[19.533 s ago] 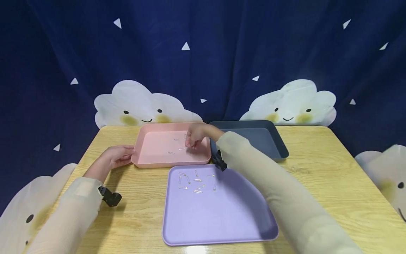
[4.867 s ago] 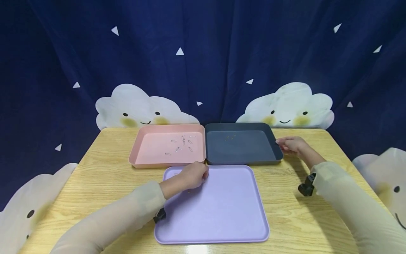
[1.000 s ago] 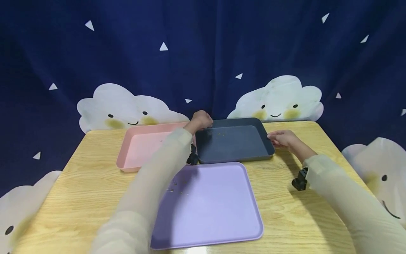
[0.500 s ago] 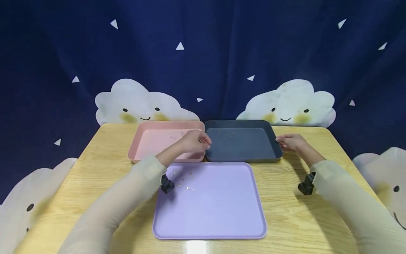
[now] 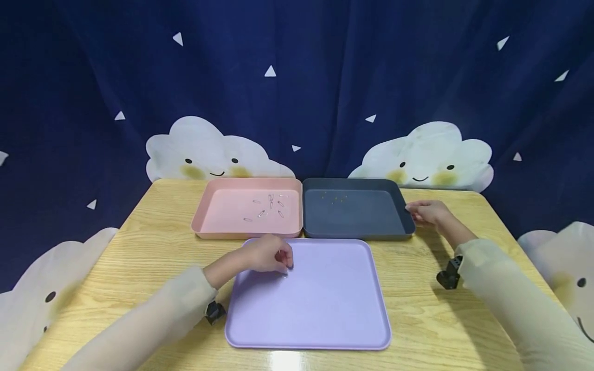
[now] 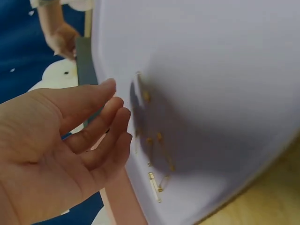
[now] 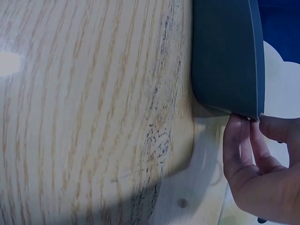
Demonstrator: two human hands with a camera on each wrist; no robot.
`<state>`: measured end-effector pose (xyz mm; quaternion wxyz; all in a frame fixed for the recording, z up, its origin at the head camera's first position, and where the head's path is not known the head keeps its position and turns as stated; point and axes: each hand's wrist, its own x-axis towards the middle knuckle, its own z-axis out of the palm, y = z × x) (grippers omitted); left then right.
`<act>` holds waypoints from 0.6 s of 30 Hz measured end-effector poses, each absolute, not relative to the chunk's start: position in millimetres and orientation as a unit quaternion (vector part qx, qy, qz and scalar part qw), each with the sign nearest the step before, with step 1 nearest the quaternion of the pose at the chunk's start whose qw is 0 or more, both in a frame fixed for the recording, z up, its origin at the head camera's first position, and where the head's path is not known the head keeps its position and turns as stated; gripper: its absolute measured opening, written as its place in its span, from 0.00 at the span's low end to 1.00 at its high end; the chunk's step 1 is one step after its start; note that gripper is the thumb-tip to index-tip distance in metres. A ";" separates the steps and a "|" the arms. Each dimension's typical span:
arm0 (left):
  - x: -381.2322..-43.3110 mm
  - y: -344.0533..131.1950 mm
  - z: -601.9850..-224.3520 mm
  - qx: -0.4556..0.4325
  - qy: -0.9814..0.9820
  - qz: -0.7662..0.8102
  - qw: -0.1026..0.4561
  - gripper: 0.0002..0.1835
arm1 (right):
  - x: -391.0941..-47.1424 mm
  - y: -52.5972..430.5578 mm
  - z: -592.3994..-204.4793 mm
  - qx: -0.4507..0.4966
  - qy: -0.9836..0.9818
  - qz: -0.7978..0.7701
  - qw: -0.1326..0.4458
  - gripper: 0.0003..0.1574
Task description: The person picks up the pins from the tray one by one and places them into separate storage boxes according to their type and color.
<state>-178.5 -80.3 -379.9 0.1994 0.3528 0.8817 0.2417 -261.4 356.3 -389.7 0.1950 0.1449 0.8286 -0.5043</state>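
My left hand (image 5: 268,253) hovers low over the left part of the lilac tray (image 5: 325,309), thumb and fingers loosely bent with a gap between them. In the left wrist view, several gold-headed safety pins (image 6: 154,187) lie on that tray beside the fingertips, and the fingers hold nothing. At the far right, my right hand (image 5: 428,211) pinches the right rim of the dark blue-grey tray (image 5: 357,236). The right wrist view shows the thumb (image 7: 276,127) at the top of the rim and fingers against the outer wall. Several tiny gold pins (image 5: 336,199) lie inside the dark tray.
A pink tray (image 5: 246,236) holding several silver safety pins (image 5: 262,213) stands side by side with the dark one, behind the lilac tray. All three are on a wooden table (image 5: 171,216). A navy curtain (image 5: 306,93) with cloud prints hangs behind.
My left hand has come back from the dark tray to the lilac tray. The dark tray has more gold pins than about five seconds ago. My right hand keeps its place on the rim.
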 end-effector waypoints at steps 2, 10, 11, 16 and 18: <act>-175.3 -81.7 -382.6 0.362 0.883 0.222 0.198 0.05 | -261.7 356.8 -389.6 0.150 0.826 -0.507 0.196 0.34; -169.8 -81.2 -387.0 0.362 0.890 0.200 0.192 0.08 | -262.3 356.6 -388.7 0.147 0.827 -0.508 0.192 0.33; -169.5 -80.7 -387.3 0.362 0.889 0.200 0.193 0.08 | -261.9 356.6 -388.9 0.148 0.827 -0.508 0.193 0.33; -168.7 -78.4 -388.2 0.372 0.887 0.188 0.198 0.07 | -259.4 356.2 -389.5 0.153 0.823 -0.512 0.195 0.34; -169.2 -78.0 -387.4 0.378 0.888 0.181 0.189 0.08 | -259.0 355.4 -388.5 0.153 0.823 -0.512 0.193 0.34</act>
